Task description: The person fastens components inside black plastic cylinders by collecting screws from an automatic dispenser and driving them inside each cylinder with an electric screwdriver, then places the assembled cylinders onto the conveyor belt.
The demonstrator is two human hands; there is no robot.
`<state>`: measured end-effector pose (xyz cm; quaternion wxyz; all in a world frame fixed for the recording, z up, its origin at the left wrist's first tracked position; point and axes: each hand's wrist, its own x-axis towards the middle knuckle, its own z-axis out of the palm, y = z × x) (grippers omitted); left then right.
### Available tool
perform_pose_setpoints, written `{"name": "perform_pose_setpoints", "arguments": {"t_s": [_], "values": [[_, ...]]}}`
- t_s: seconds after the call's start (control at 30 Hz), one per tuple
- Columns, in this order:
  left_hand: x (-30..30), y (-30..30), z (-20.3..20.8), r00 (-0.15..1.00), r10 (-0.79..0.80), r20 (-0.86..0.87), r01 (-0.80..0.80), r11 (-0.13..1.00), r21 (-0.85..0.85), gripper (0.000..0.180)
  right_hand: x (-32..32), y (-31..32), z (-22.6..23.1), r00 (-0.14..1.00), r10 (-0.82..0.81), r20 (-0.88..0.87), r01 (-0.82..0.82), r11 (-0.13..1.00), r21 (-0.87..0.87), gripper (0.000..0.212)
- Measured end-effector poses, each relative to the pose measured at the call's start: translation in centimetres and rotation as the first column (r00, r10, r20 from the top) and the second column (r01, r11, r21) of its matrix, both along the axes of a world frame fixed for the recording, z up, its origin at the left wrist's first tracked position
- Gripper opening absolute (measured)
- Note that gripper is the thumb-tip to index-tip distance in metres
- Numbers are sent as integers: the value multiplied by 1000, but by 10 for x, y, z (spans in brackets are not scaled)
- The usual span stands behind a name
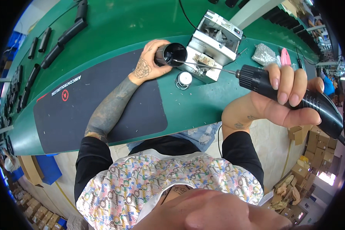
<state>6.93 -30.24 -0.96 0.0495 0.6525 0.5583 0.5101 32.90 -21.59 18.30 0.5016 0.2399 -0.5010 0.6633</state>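
My left hand [149, 63] is wrapped round a black cylindrical housing [163, 56], its open end turned to the right above the green table. My right hand [287, 92] grips a black electric screwdriver [257, 79] with a cord at its rear. The long thin bit [211, 66] points left, and its tip reaches the mouth of the housing. Whether the tip touches anything inside, I cannot tell. Just behind the bit stands a silver screw feeder [212, 44] with its top open. A small round metal-topped container [184, 79] sits beneath the bit, close to the feeder.
A dark mat [103, 107] covers part of the green table [195, 103], which has small bits scattered on it. Several black tubes [53, 55] lie at the left. A clear bag of small screws [263, 55] and a pink item [285, 56] lie at the right. Cardboard boxes [316, 142] stand beyond.
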Motion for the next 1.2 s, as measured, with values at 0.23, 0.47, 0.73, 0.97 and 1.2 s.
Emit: {"name": "perform_pose_setpoints", "arguments": {"t_s": [0.23, 0.47, 0.73, 0.97, 1.2], "values": [[22, -17, 57, 985, -83, 152, 43, 967, 251, 55, 7, -4, 7, 1000, -21, -19, 20, 999, -39, 47], [25, -19, 64, 998, -58, -5, 56, 935, 350, 29, 3, -5, 8, 999, -39, -16, 38, 997, -70, 44], [26, -20, 67, 999, -40, 2, 36, 928, 371, 14, 6, -4, 10, 999, -36, -19, 35, 996, -80, 43], [25, -19, 64, 999, -28, 21, 19, 925, 378, 15, 4, 0, 10, 1000, -2, -22, 0, 995, -99, 42], [24, -18, 65, 999, -28, -20, 33, 927, 373, 13, 2, 2, 6, 998, 11, -69, -21, 991, -136, 42]]}}
